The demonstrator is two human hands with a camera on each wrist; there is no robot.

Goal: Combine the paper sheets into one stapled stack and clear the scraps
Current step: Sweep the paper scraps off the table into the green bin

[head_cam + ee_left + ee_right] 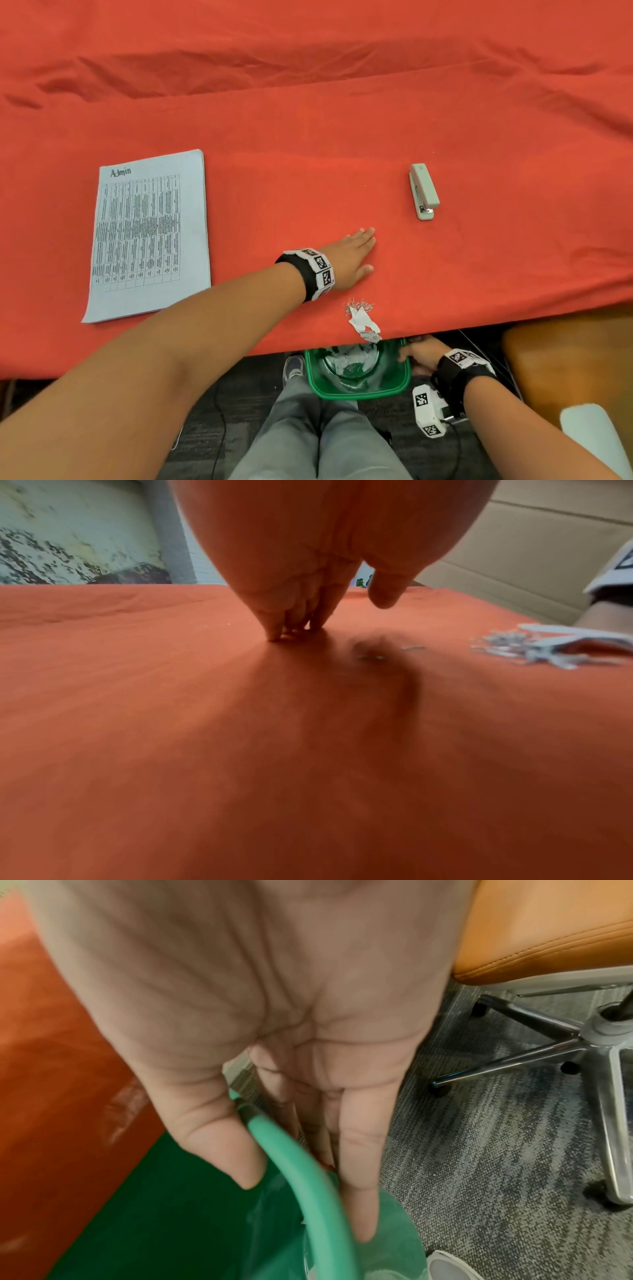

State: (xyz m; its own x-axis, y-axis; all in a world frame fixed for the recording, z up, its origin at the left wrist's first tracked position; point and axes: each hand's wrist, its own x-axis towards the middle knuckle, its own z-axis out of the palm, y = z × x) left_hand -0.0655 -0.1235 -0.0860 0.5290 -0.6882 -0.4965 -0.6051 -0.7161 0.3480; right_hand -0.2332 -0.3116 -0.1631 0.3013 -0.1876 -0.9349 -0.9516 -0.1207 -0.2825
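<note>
A stack of printed paper sheets (147,236) headed "Admin" lies at the table's left. A grey-green stapler (423,191) lies at the right. My left hand (352,255) rests flat on the red cloth, fingers straight, its fingertips (284,631) touching the fabric. Torn paper scraps and loose staples (363,318) sit at the table's front edge, just nearer me than that hand; the left wrist view shows the scraps (548,647) to its right. Below the edge, my right hand (419,356) grips the rim of a green bin (359,394), thumb inside and fingers (359,1191) outside.
The red cloth (308,120) covers the whole table, with wrinkles at the back. An orange office chair (565,363) with a wheeled base (589,1042) stands to my right. The bin holds crumpled paper. My legs and a shoe are under the table.
</note>
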